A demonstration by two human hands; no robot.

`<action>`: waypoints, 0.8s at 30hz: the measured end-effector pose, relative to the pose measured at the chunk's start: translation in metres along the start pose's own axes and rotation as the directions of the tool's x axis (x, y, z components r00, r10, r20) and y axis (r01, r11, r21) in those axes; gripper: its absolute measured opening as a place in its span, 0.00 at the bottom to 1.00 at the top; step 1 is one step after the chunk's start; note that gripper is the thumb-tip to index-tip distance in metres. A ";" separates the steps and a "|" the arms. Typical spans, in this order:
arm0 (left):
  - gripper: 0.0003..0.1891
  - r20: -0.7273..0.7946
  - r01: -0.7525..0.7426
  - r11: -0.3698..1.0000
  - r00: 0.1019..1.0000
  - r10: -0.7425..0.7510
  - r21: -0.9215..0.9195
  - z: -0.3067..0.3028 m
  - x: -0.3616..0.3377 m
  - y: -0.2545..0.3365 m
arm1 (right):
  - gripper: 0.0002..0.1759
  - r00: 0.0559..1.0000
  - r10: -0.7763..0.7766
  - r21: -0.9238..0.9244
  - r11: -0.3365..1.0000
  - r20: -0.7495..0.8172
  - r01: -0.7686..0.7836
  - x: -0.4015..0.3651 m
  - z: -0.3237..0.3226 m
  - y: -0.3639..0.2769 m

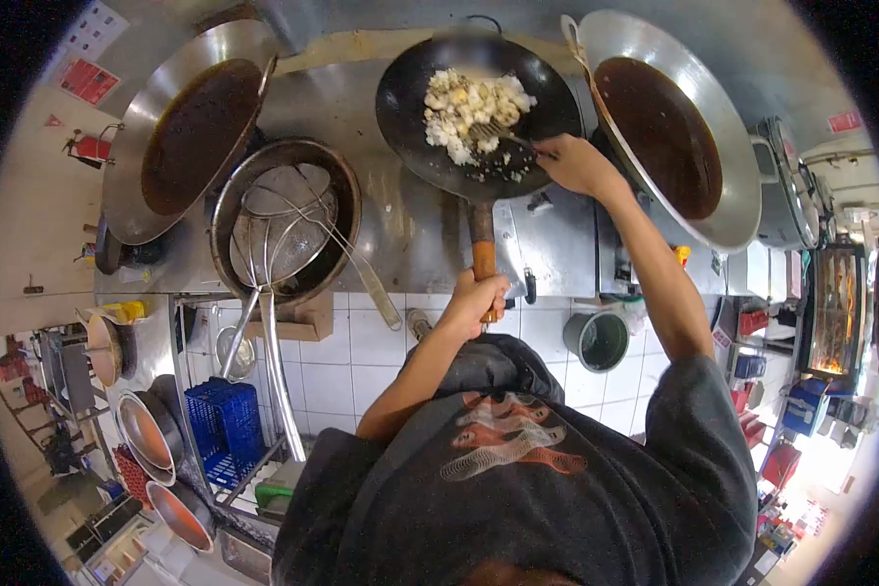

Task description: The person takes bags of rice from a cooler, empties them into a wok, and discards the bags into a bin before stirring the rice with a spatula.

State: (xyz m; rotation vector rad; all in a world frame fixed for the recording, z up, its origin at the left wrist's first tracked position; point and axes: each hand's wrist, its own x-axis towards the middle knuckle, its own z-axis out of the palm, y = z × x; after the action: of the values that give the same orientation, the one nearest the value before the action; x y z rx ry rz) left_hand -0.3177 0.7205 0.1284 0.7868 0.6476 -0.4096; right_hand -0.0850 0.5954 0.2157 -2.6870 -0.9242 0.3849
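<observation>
A black wok point(410, 107) sits on the steel stove, with white rice mixed with yellowish bits point(459, 107) in it. My left hand point(479, 296) is wrapped round the wok's wooden handle point(482, 244), which points toward my body. Over the wok's right side, my right hand point(576, 164) grips a spatula point(488, 130) whose slotted end rests in the rice. The spatula's handle is mostly hidden in my fingers.
Large pans of dark brown liquid stand at the left point(127, 210) and right point(742, 205). A round pot point(350, 195) holds strainers with long handles reaching toward me. Below are a grey bucket point(581, 352) and a blue crate point(227, 430).
</observation>
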 end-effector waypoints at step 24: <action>0.07 0.018 0.016 1.000 1.000 -0.015 -0.022 -0.008 0.003 -0.004 | 0.11 0.960 -0.272 -0.472 0.840 0.063 0.269 -0.004 -0.007 -0.010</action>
State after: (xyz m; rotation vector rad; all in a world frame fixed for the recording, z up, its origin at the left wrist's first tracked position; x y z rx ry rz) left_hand -0.3208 0.7237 0.1197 0.7563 0.6413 -0.4223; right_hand -0.0910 0.5990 0.2264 -2.9067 -1.5508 0.0897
